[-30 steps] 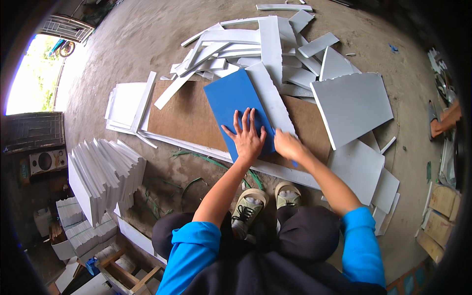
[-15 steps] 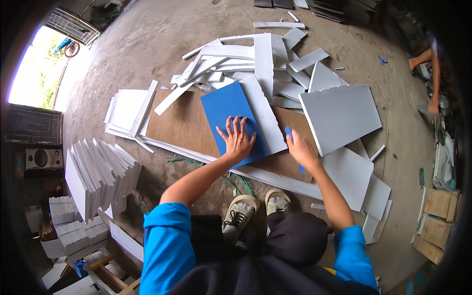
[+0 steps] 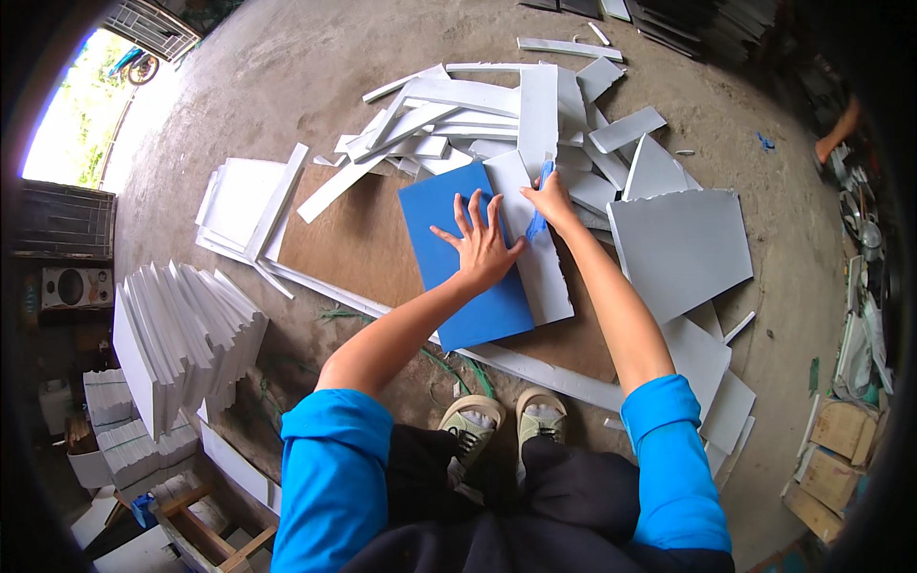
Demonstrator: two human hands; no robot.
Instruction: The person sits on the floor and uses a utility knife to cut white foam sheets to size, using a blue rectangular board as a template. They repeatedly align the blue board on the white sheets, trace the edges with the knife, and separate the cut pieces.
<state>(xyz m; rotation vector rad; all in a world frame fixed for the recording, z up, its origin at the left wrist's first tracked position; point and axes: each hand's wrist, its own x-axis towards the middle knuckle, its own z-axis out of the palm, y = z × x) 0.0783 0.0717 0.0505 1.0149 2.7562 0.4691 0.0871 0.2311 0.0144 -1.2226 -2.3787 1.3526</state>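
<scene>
Pressing blue panel (image 3: 458,253) on brown board (image 3: 353,239), concrete floor (image 3: 287,86); right hand (image 3: 552,199) grips blue cutter (image 3: 540,205).

The blue panel (image 3: 458,253) looked smooth and matt, like coated board. The brown sheet (image 3: 353,239) beneath seemed dull plywood. White offcuts (image 3: 535,115) appeared smooth. The floor (image 3: 287,76) was rough concrete.

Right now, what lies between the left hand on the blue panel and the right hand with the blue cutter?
Head view: only a white strip beside the blue panel, between left hand and right hand holding the blue cutter.
</scene>
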